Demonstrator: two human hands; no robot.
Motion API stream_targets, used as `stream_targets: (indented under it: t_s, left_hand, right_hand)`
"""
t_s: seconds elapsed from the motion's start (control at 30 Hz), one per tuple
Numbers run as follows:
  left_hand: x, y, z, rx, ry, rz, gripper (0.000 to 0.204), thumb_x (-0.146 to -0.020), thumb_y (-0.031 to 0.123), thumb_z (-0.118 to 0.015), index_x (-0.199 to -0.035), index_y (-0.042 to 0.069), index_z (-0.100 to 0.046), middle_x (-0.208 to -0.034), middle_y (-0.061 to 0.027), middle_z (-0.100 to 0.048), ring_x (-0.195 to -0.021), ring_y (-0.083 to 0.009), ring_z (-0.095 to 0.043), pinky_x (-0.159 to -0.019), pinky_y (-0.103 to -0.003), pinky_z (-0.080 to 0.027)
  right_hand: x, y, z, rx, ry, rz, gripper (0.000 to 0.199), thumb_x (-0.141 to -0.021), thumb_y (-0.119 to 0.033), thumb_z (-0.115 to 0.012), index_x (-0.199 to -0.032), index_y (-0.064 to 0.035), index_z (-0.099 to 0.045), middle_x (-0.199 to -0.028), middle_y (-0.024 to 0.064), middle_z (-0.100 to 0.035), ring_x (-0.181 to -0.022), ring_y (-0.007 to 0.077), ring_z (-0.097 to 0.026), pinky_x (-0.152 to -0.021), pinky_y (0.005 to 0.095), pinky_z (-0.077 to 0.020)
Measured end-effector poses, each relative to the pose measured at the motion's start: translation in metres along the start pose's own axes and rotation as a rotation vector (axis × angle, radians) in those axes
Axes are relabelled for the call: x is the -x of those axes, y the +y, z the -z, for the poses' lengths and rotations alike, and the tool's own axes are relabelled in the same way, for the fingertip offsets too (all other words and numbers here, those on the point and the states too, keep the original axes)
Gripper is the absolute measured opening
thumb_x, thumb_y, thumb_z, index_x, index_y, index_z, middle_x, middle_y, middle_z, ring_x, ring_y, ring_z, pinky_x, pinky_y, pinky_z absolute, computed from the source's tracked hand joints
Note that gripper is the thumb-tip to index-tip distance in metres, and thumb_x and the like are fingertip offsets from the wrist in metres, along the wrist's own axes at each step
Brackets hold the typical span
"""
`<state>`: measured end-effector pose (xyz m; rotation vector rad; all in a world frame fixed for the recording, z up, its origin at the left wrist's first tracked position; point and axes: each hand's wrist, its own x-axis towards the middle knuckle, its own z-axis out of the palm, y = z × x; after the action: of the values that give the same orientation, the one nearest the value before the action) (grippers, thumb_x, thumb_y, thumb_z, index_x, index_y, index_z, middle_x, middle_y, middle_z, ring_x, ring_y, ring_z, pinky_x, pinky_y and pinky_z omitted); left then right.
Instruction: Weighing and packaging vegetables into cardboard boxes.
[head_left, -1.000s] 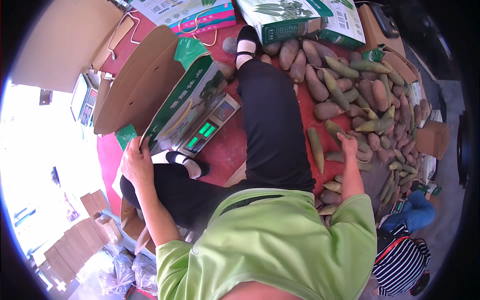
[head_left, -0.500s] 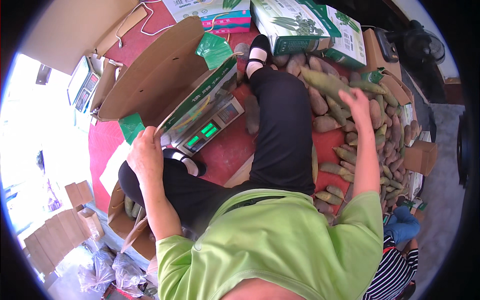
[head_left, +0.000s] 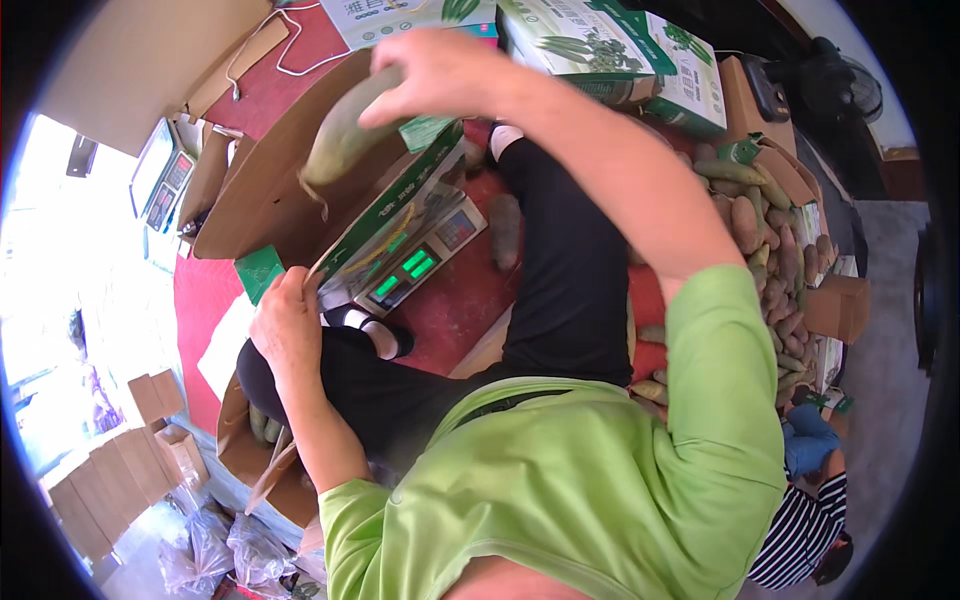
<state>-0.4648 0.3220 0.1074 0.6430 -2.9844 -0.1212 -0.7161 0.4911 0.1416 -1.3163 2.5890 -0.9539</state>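
Red matting (head_left: 462, 312) stretches beneath a person in green, whose right hand (head_left: 432, 75) grasps a radish (head_left: 345, 135) over a box (head_left: 240, 215) while the left hand (head_left: 288, 315) grips the box's near edge. Held only around its upper end, the smooth radish could slip and strike the cardboard; a loose left-hand hold might let the box shift against the scale (head_left: 415, 270), its display glowing green. Pale skin tapers to a stringy root; plain brown board meets a slick printed panel. At right, a pile (head_left: 785, 290) of blunt, rounded vegetables shows dull greens and earthy browns.
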Motion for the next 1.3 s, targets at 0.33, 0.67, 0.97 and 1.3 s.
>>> stream_targets:
  t_s: [0.33, 0.67, 0.97, 1.3]
  left_hand:
    - [0.001, 0.000, -0.003, 0.003, 0.019, -0.038, 0.020, -0.088, 0.030, -0.056, -0.083, 0.011, -0.060, -0.079, -0.0092, -0.061, -0.076, -0.0332, -0.060, -0.060, -0.044, -0.045]
    - [0.002, -0.006, -0.009, -0.101, 0.052, 0.011, 0.022, -0.087, 0.033, -0.058, -0.087, 0.011, -0.063, -0.080, -0.0098, -0.065, -0.072, -0.0329, -0.062, -0.057, -0.042, -0.046]
    - [-0.002, -0.016, -0.022, -0.092, 0.111, -0.044, 0.019, -0.086, 0.030, -0.061, -0.090, 0.012, -0.064, -0.081, -0.0103, -0.066, -0.071, -0.0317, -0.063, -0.056, -0.040, -0.047]
    - [-0.003, -0.023, -0.029, -0.014, 0.142, -0.070, 0.019, -0.087, 0.028, -0.060, -0.095, 0.011, -0.065, -0.081, -0.0134, -0.067, -0.071, -0.0316, -0.064, -0.061, -0.040, -0.047]
  right_hand:
    - [-0.047, -0.011, -0.086, 0.514, -0.812, 0.043, 0.036, -0.070, -0.024, -0.070, -0.102, -0.0067, -0.067, -0.095, 0.0135, -0.067, -0.093, 0.0292, -0.063, -0.079, 0.0387, -0.0493]
    - [0.104, 0.113, 0.027, -0.253, 0.143, -0.125, 0.035, -0.077, -0.027, -0.065, -0.105, -0.0054, -0.066, -0.098, 0.0134, -0.067, -0.092, 0.0248, -0.064, -0.081, 0.0317, -0.0491]
    - [0.442, 0.275, -0.087, -0.017, -0.012, -1.042, 0.021, -0.075, -0.016, -0.067, -0.091, -0.0029, -0.066, -0.090, 0.0129, -0.067, -0.084, 0.0223, -0.063, -0.074, 0.0365, -0.0496]
    - [0.609, 0.191, -0.205, 0.073, -0.483, -1.402, 0.035, -0.079, -0.023, -0.063, -0.108, -0.0038, -0.062, -0.108, 0.0157, -0.064, -0.101, 0.0315, -0.061, -0.086, 0.0426, -0.0487]
